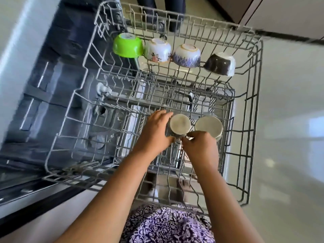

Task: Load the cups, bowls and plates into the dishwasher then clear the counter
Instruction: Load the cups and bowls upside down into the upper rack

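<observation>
The dishwasher's upper wire rack point(75, 106) is pulled out below me. Along its far side sit several upturned bowls: a green bowl point(127, 45), a floral white bowl point(157, 50), a blue patterned bowl point(186, 56) and a dark brown bowl point(220, 64). Near the rack's right front stand two upturned cups. My left hand point(156, 130) grips the side of the left cup point(180, 124). My right hand point(199, 146) pinches at that cup's near lower edge, next to the right cup point(208, 126).
The lower rack point(228, 95) shows through the upper one. The dishwasher's dark tub point(57, 71) lies to the left. Pale floor point(289, 120) spreads to the right, and another person's dark-trousered legs point(161, 7) stand beyond the rack. My feet show below the rack.
</observation>
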